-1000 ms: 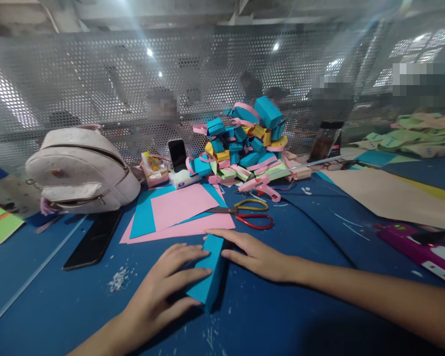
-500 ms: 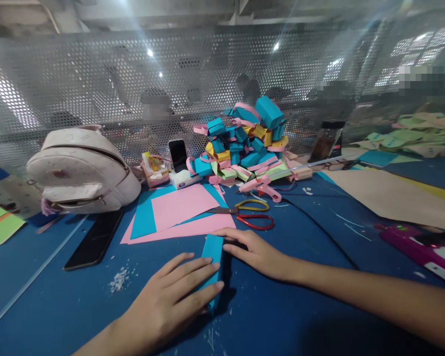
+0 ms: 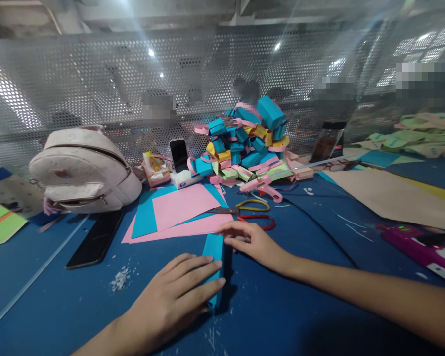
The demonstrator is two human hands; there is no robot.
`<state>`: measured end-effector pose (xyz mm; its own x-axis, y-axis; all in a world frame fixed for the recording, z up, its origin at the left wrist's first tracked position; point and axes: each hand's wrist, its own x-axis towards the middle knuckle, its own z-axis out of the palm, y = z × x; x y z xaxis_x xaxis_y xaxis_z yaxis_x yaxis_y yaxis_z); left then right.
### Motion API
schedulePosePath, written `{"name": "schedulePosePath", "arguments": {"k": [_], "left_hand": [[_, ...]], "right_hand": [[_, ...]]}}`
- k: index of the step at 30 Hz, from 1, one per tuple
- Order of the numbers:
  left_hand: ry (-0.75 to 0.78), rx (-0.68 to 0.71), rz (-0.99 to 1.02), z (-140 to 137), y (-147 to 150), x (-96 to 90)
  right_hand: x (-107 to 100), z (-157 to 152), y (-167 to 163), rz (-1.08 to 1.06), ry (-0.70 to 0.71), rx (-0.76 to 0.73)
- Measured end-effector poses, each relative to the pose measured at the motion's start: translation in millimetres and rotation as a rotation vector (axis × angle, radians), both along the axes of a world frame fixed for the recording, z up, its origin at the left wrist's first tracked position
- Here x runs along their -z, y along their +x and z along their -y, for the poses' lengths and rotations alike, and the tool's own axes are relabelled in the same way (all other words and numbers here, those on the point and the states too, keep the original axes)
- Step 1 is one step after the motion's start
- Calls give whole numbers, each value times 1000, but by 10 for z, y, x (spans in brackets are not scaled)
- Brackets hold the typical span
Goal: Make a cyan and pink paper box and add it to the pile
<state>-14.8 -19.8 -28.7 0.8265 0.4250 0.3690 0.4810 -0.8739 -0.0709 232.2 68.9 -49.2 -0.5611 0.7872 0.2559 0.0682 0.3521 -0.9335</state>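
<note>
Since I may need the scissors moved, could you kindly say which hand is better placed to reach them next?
Most likely the right hand: it lies just on the near side of the scissors, at the far end of the blue box. The left hand lies over that box, farther off.

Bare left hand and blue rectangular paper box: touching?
Touching. The head view shows the bare left hand with its fingers lying across the blue rectangular paper box.
</note>
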Motion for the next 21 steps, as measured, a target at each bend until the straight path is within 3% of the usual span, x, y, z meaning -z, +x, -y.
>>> {"name": "schedulePosePath", "arguments": {"k": [6, 9, 14, 21], "left_hand": [[-176, -48, 111, 16, 29, -24], [-103, -26, 239, 61, 38, -52], [155, 63, 269, 156, 21, -121], [218, -2, 318, 119, 21, -159]], "right_hand": [[-103, 83, 43, 95, 402, -81], [-100, 95, 57, 134, 516, -140], [-81, 88, 62, 152, 553, -133], [-126, 109, 67, 162, 512, -134]]}}
